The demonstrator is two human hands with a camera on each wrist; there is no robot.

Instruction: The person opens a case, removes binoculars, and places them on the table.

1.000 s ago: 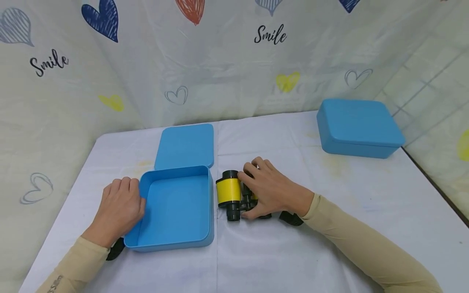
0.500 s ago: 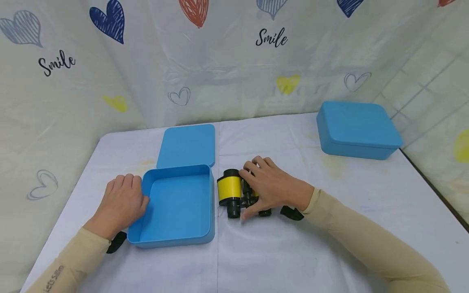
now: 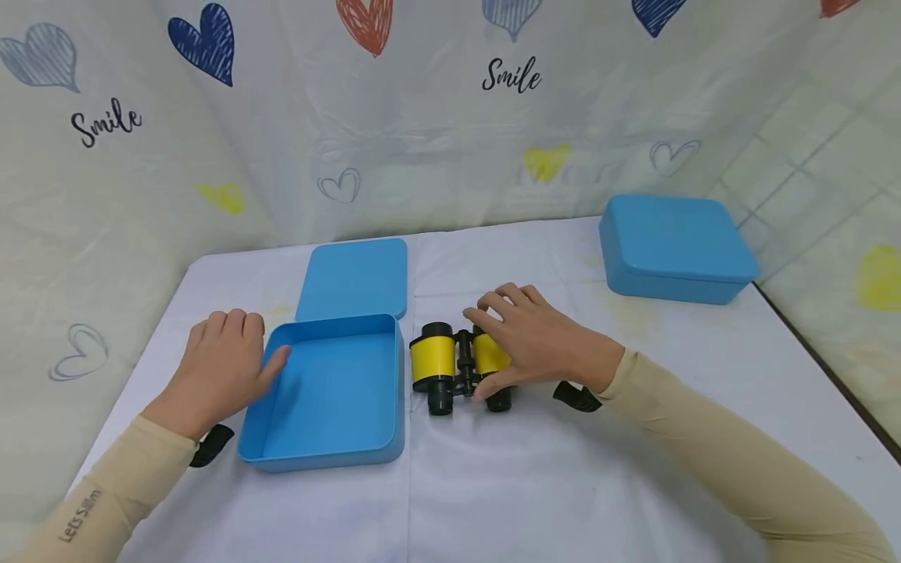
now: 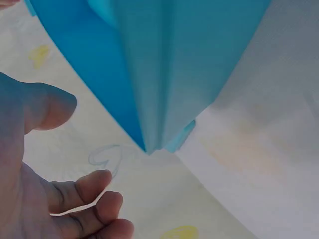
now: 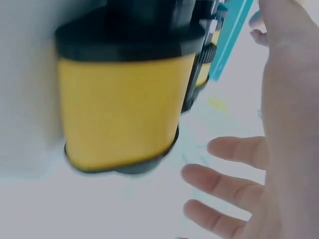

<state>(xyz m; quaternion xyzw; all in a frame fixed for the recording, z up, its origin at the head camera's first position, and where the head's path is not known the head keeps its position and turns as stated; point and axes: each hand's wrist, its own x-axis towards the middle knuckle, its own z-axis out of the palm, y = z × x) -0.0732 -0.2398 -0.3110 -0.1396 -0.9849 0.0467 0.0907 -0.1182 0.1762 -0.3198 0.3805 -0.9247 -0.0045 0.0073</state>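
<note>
Yellow and black binoculars (image 3: 432, 360) lie on the white cloth just right of an open blue box (image 3: 331, 391). My right hand (image 3: 542, 336) hovers over their right barrel, fingers spread and slightly bent. In the right wrist view a gap shows between those fingers (image 5: 219, 184) and the yellow barrel (image 5: 124, 109). My left hand (image 3: 214, 367) is at the box's left rim, its thumb reaching over the edge. From the left wrist view, its thumb (image 4: 50, 107) and loosely bent fingers stand apart from the box wall (image 4: 164, 64), holding nothing. The box has nothing in it.
A flat blue lid (image 3: 355, 277) lies behind the box, meeting its back edge. At the back right stands a closed blue box (image 3: 679, 250). A white cloth (image 3: 507, 485) covers the table, and a printed curtain (image 3: 422, 117) hangs behind it.
My right hand has risen off the binoculars and shifted right, uncovering their right barrel. My left hand has drawn off the box's rim, its thumb spreading out.
</note>
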